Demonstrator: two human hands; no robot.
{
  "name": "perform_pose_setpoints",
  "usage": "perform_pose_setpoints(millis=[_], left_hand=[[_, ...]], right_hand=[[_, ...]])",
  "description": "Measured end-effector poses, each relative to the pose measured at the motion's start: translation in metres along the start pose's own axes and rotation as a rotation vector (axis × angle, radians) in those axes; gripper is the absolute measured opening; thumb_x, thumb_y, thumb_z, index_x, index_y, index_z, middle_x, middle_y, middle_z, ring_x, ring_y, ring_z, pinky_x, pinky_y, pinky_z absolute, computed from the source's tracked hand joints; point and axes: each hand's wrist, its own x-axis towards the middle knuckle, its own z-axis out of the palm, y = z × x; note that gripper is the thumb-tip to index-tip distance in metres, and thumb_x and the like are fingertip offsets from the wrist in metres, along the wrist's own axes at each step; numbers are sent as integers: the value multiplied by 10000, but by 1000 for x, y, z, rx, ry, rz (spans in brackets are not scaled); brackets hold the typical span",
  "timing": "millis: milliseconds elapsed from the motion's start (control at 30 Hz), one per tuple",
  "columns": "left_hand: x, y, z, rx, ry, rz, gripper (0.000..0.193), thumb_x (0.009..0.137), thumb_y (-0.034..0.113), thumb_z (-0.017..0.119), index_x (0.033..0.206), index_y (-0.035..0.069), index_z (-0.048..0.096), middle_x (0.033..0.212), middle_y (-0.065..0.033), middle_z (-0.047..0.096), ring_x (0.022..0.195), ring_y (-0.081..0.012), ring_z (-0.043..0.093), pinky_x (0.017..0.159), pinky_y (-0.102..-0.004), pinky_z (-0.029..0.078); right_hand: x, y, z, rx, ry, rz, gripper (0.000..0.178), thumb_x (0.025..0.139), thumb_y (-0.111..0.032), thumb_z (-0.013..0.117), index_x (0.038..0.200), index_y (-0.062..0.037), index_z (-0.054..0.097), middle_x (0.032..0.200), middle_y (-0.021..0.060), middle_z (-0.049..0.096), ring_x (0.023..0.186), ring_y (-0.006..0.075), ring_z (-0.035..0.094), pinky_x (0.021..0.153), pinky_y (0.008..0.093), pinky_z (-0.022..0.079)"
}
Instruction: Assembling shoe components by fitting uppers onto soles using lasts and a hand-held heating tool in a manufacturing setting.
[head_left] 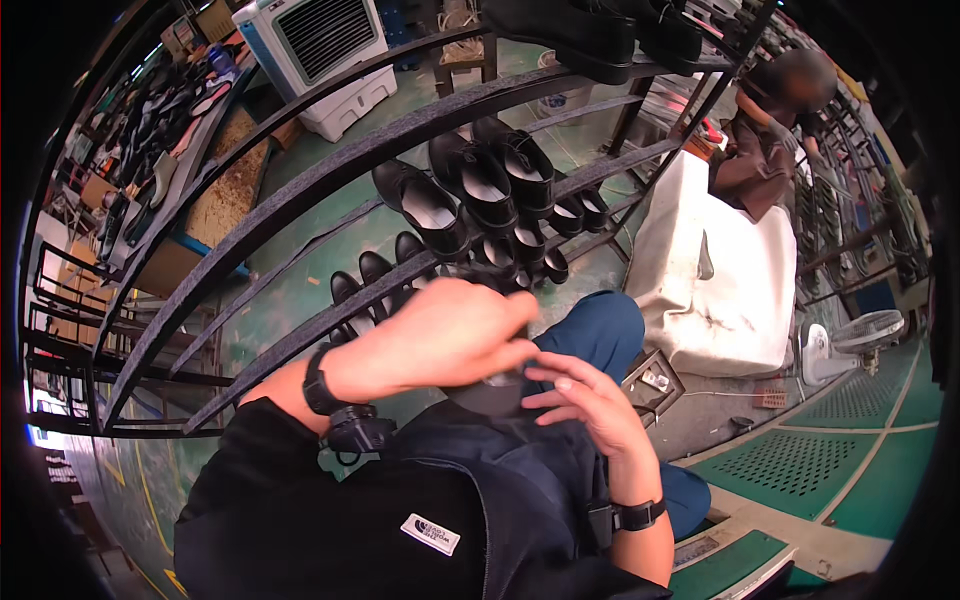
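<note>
My left hand (445, 335) reaches in over my lap with its fingers curled together. What they grip, if anything, is hidden behind the hand. Just below it lies a dark, smooth piece (485, 397), perhaps part of a black shoe; too little of it shows to be sure. My right hand (590, 405) is beside that piece, its fingers stretched and apart, the tips near or against its edge. Beyond my hands, black leather shoes (425, 205) stand on the bars of a dark metal rack (300, 190), with several more on a lower level.
More black shoes (570, 40) sit on the rack's top level. A white-covered block (715, 270) stands at the right, with a seated co-worker (765, 130) behind it. Further right are a white fan (850, 340) and green perforated panels (800, 462). An air cooler (315, 55) stands far left.
</note>
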Motion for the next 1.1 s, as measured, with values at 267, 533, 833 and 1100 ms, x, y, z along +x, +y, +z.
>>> perform_pose_setpoints(millis=[267, 533, 833, 1100], left_hand=[[-40, -140, 30, 361, 420, -457, 241, 864, 238, 668, 936, 50, 537, 779, -151, 652, 757, -387, 643, 677, -491, 493], [-1, -120, 31, 221, 563, -166, 379, 834, 200, 670, 1179, 52, 622, 1018, -174, 679, 968, -365, 635, 850, -457, 485], [116, -25, 100, -142, 134, 430, 270, 921, 90, 626, 1174, 0, 655, 1039, -150, 689, 894, -256, 655, 813, -349, 505], [166, 13, 161, -196, -85, 454, 244, 933, 123, 622, 1127, -20, 662, 1012, -179, 695, 894, -277, 691, 814, -342, 534]], right_hand=[[-13, -1, -39, 64, 181, -108, 416, 1003, -229, 525, 1349, 1, 522, 1197, 163, 656, 1004, 285, 696, 797, 355, 574], [-66, -11, -89, -55, 403, -86, 404, 1006, -258, 537, 1340, -31, 546, 1166, 133, 672, 1005, 253, 695, 816, 353, 575], [-277, -71, -105, -139, 910, -258, 424, 1012, -322, 529, 1315, -29, 583, 1103, 149, 699, 945, 234, 711, 781, 345, 588], [-550, 79, 32, 74, 2171, -309, 453, 998, -361, 525, 1333, -59, 577, 1216, 121, 665, 1105, 202, 650, 926, 360, 508]])
